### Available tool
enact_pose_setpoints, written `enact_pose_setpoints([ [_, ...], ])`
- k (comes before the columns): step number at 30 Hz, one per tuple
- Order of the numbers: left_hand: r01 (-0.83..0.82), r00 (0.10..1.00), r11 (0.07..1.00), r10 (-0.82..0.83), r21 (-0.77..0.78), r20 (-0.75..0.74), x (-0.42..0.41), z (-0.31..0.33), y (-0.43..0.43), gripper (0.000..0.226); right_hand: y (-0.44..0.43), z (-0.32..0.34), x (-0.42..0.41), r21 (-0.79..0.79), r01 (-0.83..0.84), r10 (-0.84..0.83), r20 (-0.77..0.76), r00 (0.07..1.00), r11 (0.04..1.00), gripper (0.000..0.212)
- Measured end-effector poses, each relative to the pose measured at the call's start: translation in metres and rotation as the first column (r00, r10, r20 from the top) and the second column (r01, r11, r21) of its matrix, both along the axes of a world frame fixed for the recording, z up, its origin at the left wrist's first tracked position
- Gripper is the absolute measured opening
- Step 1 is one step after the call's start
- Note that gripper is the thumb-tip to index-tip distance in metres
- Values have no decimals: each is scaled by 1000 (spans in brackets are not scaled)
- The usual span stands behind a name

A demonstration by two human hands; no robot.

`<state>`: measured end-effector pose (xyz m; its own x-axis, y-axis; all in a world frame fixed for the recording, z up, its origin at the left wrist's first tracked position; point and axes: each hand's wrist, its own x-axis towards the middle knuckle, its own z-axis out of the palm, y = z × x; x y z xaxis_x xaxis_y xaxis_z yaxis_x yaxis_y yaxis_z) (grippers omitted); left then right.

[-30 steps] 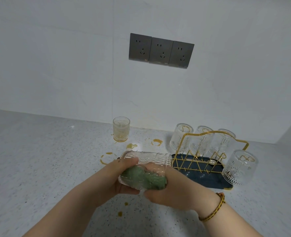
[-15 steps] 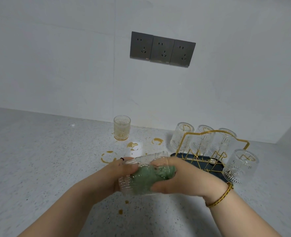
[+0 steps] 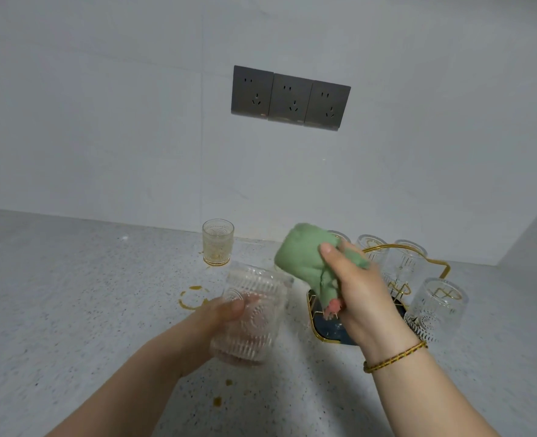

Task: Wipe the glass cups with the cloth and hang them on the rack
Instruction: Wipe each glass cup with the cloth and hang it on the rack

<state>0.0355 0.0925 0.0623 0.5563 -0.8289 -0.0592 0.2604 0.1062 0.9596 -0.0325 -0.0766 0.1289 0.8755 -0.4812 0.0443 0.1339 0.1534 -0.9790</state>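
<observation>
My left hand [image 3: 220, 313] grips a clear ribbed glass cup [image 3: 251, 313], held roughly upright above the counter with its mouth up. My right hand [image 3: 358, 288] holds a bunched green cloth [image 3: 305, 260] up and to the right of that cup, clear of it. Behind my right hand stands the gold wire rack [image 3: 431, 263] on a dark tray [image 3: 330, 329], with several glass cups hung upside down on it, the nearest [image 3: 437, 307] at the right. Another glass cup [image 3: 217, 241] with yellowish residue stands upright near the wall.
Brown ring stains and drips [image 3: 193, 298] mark the speckled grey counter [image 3: 71, 310] by the dirty cup and near my arms. A grey triple wall socket [image 3: 290, 97] sits on the white wall above. The wall turns a corner at the far right.
The cloth was stuffed inside the cup, which lay on its side between both hands. My right hand has pulled the cloth out and lifted it; my left hand has turned the cup upright.
</observation>
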Motion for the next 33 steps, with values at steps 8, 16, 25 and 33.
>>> enact_pose_setpoints([
  [8,-318,930,891,360,-323,76,-4,24,-13,108,30,-33,-6,675,-99,139,-5,990,731,40],
  [16,-576,765,782,619,-239,181,0,18,-20,132,55,-33,-26,735,-332,281,198,939,591,53],
  [25,-552,774,810,586,-199,239,-19,12,-24,131,50,-34,-23,716,-279,282,119,952,640,54],
  [33,-634,718,750,662,-191,214,-3,16,-12,132,48,-41,-32,728,-287,311,106,944,623,54],
])
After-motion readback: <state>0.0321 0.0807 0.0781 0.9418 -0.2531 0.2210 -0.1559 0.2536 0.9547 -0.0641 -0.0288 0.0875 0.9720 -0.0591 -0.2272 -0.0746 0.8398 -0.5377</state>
